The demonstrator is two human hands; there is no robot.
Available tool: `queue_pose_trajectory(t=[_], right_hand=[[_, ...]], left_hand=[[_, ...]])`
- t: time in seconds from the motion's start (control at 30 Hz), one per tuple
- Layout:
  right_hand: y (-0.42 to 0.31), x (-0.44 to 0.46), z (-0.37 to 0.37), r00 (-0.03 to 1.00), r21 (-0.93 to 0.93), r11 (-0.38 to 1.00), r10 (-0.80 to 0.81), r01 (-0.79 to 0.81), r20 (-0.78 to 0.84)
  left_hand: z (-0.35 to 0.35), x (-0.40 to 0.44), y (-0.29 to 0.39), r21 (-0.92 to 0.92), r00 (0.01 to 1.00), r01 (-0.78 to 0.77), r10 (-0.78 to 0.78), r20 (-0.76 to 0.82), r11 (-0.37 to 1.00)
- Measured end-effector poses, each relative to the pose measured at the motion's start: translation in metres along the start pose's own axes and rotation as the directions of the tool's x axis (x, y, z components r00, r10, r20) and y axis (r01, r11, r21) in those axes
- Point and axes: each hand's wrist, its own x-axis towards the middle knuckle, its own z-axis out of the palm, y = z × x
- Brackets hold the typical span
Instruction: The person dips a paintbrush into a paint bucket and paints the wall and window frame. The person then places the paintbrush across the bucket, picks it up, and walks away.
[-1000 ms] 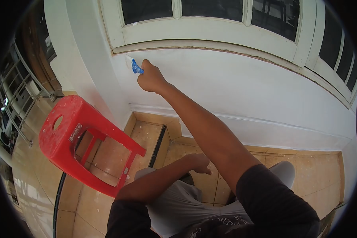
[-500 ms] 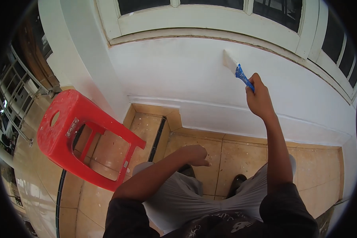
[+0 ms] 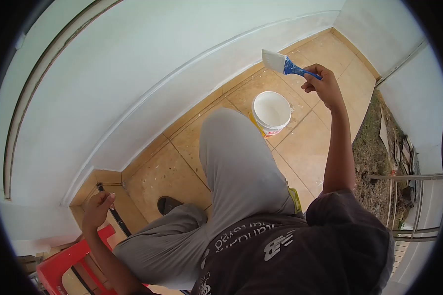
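My right hand [image 3: 322, 86] grips the blue handle of a paintbrush [image 3: 275, 61] by its end. The wide whitish bristles point left, and white paint spots the handle. Below and left of the brush, apart from it, a white bucket [image 3: 272, 110] stands on the tiled floor with whitish paint inside. My left hand [image 3: 98, 209] hangs at the lower left with its fingers curled and nothing seen in them. It is above the red plastic stool [image 3: 66, 263], which is partly cut off by the view's edge.
A white wall [image 3: 147, 73] with a low ledge runs along the left and top. Tan floor tiles [image 3: 152, 162] carry paint specks. A black-edged step [image 3: 118, 221] lies near my left hand. At right are a metal railing [image 3: 403, 177] and a strip of soil [image 3: 374, 132].
My view and body have turned right, bringing the bucket into sight. The paintbrush has left the wall and is now over the floor by the bucket. The stool has shifted to the lower left.
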Motion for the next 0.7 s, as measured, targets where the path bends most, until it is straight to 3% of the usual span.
queue_pose_trajectory(t=[0.1,0.17,0.3,0.4,0.5,0.63,0.7], right_hand=[[0.042,0.011,-0.001,0.994,-0.164,0.983,0.074,-0.085,-0.076],[0.077,0.021,0.009,0.996,-0.2,0.976,0.078,-0.085,-0.04],[0.131,0.038,0.044,0.991,-0.194,0.973,0.133,-0.127,0.021],[0.172,0.047,0.072,0.997,-0.462,0.885,0.07,-0.049,0.029],[0.21,0.049,0.094,0.996,-0.558,0.829,0.072,-0.026,0.06],[0.259,0.031,0.116,0.997,-0.617,0.787,0.036,0.011,0.064],[0.272,0.021,0.125,0.992,-0.617,0.786,0.099,-0.034,0.072]], left_hand=[[-0.009,0.011,-0.027,0.01,0.993,0.12,-0.119,-0.018,0.993],[-0.017,0.016,-0.03,0.045,0.981,0.191,-0.188,-0.055,0.981],[-0.02,0.007,-0.035,0.042,0.973,0.183,-0.175,-0.153,0.982],[-0.019,-0.015,-0.011,-0.088,0.953,0.17,-0.187,-0.237,0.981],[-0.035,-0.046,0.046,0.052,0.954,0.267,-0.256,-0.156,0.962],[-0.05,-0.051,0.073,-0.035,0.981,-0.022,0.014,-0.194,0.999],[-0.048,-0.043,0.093,-0.096,0.97,-0.128,0.104,-0.219,0.987]])
